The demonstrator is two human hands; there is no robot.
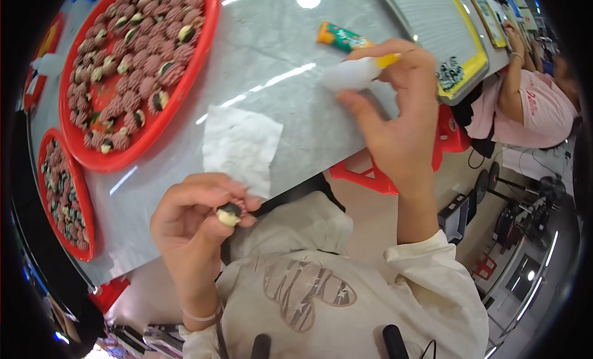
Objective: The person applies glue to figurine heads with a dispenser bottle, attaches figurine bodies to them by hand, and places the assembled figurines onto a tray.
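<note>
My left hand [194, 217] pinches a small cream-and-black piece [229, 214] with pink ridged edges, just off the near edge of the grey table [296, 38]. My right hand [398, 109] is raised over the table edge and grips a white squeeze bottle with a yellow tip [355, 71], lying sideways. A square of white paper [239, 146] lies on the table between the two hands.
A big red tray [204, 44] holds many pink ridged pieces, some with black-and-cream centres. A second red tray [43, 143] sits at the left. An orange-green tube [343, 38] lies beyond the bottle. A person in pink [537, 105] sits at the far right by yellow-framed boards.
</note>
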